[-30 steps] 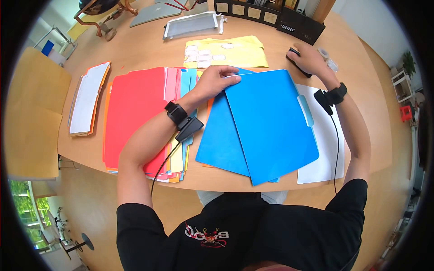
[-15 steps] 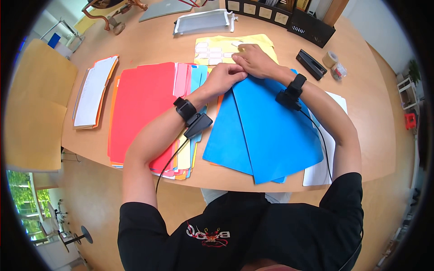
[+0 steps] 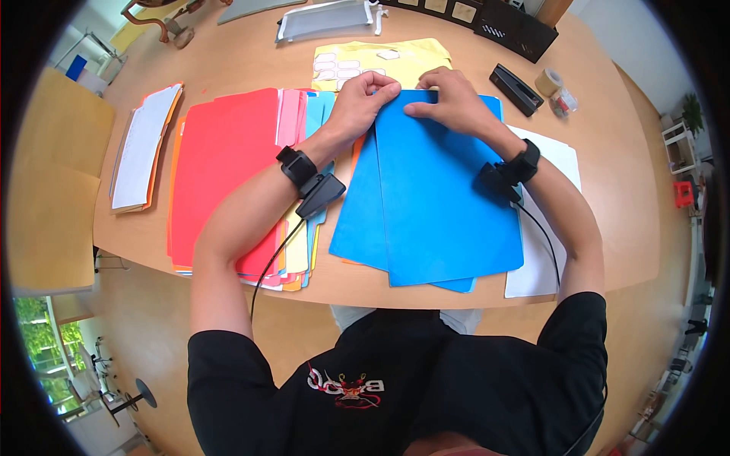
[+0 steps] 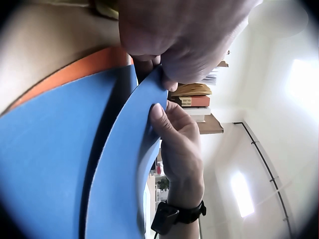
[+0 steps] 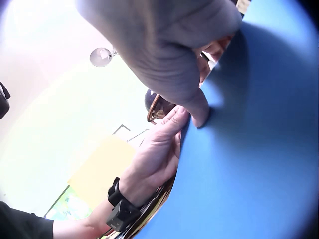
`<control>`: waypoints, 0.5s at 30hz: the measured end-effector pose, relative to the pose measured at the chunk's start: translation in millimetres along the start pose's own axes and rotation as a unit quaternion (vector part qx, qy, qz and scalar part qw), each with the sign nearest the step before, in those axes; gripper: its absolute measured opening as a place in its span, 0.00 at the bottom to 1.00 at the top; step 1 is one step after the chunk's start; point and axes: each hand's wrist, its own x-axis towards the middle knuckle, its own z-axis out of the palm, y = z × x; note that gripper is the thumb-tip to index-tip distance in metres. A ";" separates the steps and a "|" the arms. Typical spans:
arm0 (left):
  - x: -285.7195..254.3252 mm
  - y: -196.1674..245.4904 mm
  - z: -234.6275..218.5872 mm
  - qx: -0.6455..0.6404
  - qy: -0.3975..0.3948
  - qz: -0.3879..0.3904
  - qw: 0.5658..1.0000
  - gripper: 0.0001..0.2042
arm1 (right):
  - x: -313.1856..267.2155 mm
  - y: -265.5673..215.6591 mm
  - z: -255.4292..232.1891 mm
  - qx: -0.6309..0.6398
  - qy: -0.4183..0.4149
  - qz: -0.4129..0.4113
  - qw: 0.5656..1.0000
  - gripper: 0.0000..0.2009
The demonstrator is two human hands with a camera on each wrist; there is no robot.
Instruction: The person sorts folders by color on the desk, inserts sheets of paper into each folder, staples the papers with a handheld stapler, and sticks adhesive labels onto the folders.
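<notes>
An upper blue folder (image 3: 456,213) is held by its top edge, tilted up from a second blue folder (image 3: 353,228) beneath it. My left hand (image 3: 357,108) pinches its top left corner between thumb and fingers. Farther right along the same edge, my right hand (image 3: 458,108) grips it, thumb on the front face and fingers behind. In the left wrist view, a gap separates the two blue folders, and an orange folder (image 4: 75,74) shows beneath the lower one. The fingers behind the upper folder are partly hidden.
To the left lies a stack of folders (image 3: 228,152) with a red one on top; farther left is a paper stack (image 3: 141,159). A yellow envelope (image 3: 411,57) lies beyond my hands. At right are a black stapler (image 3: 516,90), a tape roll (image 3: 548,81) and white paper (image 3: 551,167).
My right hand has left the stapler and moved left onto the upper blue folder's top edge. That folder has turned straighter, its lower end swinging left. My left hand keeps its pinch.
</notes>
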 end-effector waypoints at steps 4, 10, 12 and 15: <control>-3.0 7.2 0.3 -0.025 0.038 -0.008 0.999 0.15 | -20.0 27.7 -16.4 -0.025 0.070 -0.031 0.997 0.26; -3.6 14.4 7.0 -0.014 0.087 0.035 0.995 0.17 | -68.7 37.4 -17.7 0.145 0.170 0.135 0.965 0.37; -4.1 15.1 6.1 -0.023 0.092 0.036 0.995 0.17 | -77.6 44.0 -19.2 0.158 0.155 0.156 0.963 0.39; -2.4 14.4 6.2 -0.033 0.099 0.044 0.994 0.17 | -83.0 48.3 -15.1 0.232 0.212 0.186 0.931 0.38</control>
